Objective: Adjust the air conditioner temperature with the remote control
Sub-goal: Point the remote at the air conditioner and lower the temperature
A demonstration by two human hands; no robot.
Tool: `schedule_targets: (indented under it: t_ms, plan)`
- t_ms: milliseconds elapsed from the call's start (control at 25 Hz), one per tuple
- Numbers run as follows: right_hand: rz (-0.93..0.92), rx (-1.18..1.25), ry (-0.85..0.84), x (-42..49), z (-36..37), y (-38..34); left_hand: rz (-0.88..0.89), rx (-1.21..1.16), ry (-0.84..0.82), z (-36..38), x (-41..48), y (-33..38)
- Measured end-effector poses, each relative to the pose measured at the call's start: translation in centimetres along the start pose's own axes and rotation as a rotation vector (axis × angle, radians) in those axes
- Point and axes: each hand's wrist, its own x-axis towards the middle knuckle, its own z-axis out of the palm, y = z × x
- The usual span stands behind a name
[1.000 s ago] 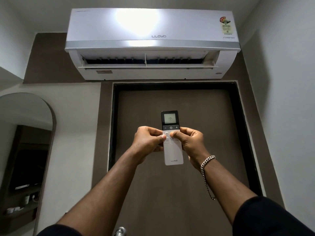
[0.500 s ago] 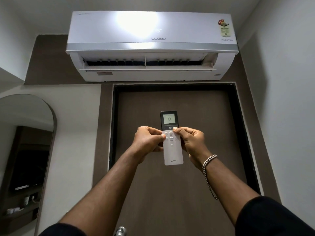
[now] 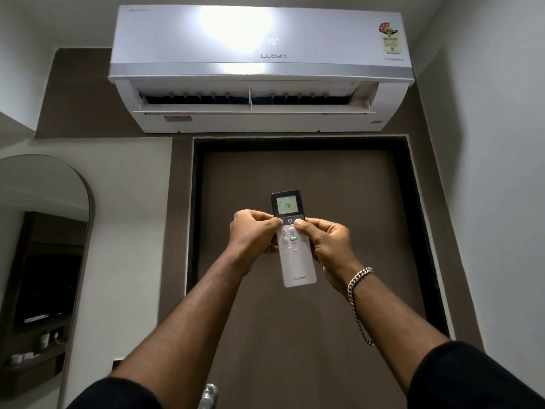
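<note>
A white remote control (image 3: 296, 261) with a dark top and a lit screen reading 19 is held upright in front of me, pointing up at the air conditioner (image 3: 259, 69). My left hand (image 3: 253, 234) grips its left edge, thumb on the dark button strip. My right hand (image 3: 324, 243) grips its right edge, thumb tip on the right end of that strip. The white wall unit hangs above the door with its flap open, and its front panel shows 19.
A brown door (image 3: 295, 320) in a dark frame stands straight ahead, its metal handle (image 3: 208, 394) at the bottom edge. An arched mirror (image 3: 44, 261) hangs on the left wall. A plain white wall (image 3: 495, 202) closes in on the right.
Both thumbs have moved up from the round white buttons to the dark strip below the screen. A 19 has lit up on the air conditioner's front panel.
</note>
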Motion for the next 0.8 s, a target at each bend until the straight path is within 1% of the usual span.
schedule_targets:
  t_ms: [160,400,680,800]
  plan:
    - [0.008,0.005,-0.010,-0.04,0.24,0.17,0.050,0.060,0.013,-0.03,0.21,-0.04]
    - [0.029,0.009,-0.012,0.04,0.05,0.53,0.002,0.031,-0.020,-0.12,0.40,-0.16]
    - [0.042,-0.001,-0.014,0.42,0.10,0.68,0.066,0.110,-0.009,0.01,0.49,-0.18]
    - [0.048,0.001,-0.009,0.30,-0.19,0.79,0.054,0.106,-0.026,0.14,0.39,-0.16]
